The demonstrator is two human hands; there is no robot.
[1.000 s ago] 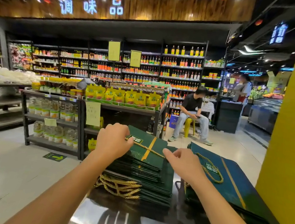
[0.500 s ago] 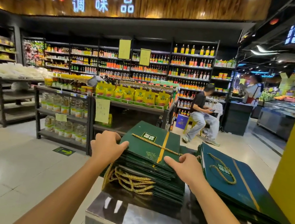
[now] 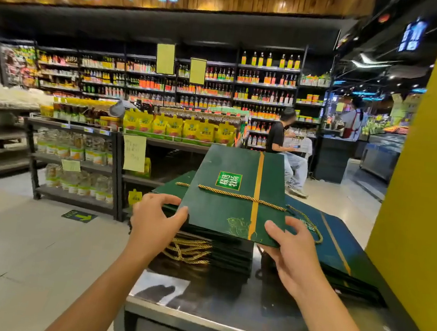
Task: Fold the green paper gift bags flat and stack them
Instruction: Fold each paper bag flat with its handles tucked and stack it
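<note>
Left hand (image 3: 154,226), right hand (image 3: 294,255) gripping bag (image 3: 223,206), stack (image 3: 231,254)

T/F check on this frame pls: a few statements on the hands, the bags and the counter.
1. The left hand and right hand both grip the top bag. True.
2. That bag stands open. False: it is folded flat, held tilted above the stack.
3. Gold rope handles stick out at the stack's left side. True.
4. A second pile lies left of the stack. False: the second pile lies to its right.
5. The counter is wooden. False: the counter is shiny metal.
</note>
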